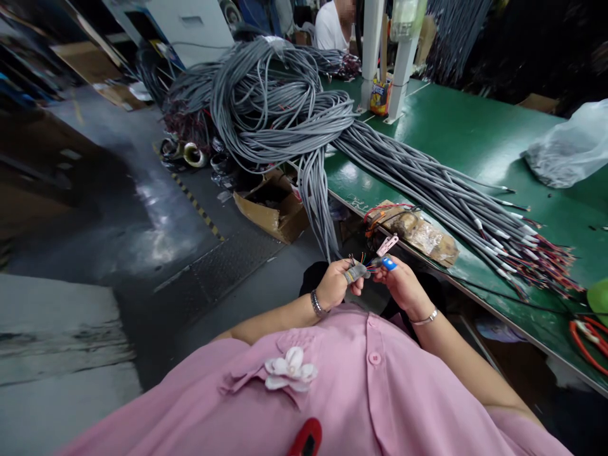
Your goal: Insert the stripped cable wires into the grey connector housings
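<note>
In front of my chest, my left hand (335, 285) is closed in a pinch, a grey cover on its thumb. Thin coloured wires (363, 258) fan out above that thumb. Close beside it, my right hand (401, 283) also pinches, with blue tape (389, 263) around a digit. Several coloured wires run across the small gap between both hands; their ends are partly hidden by my fingers. Just behind the hands hangs a bundle of grey cables (316, 202), coming down over the table edge. A pink clip (387, 245) stands by my right fingertips.
A large coil of grey cables (266, 101) lies across the green table (479, 120), their stripped ends (536, 259) spread right. A wrapped block (418, 231) sits at the near edge. Below are a cardboard box (273, 206) and spools (194, 154). Another person (330, 28) is behind.
</note>
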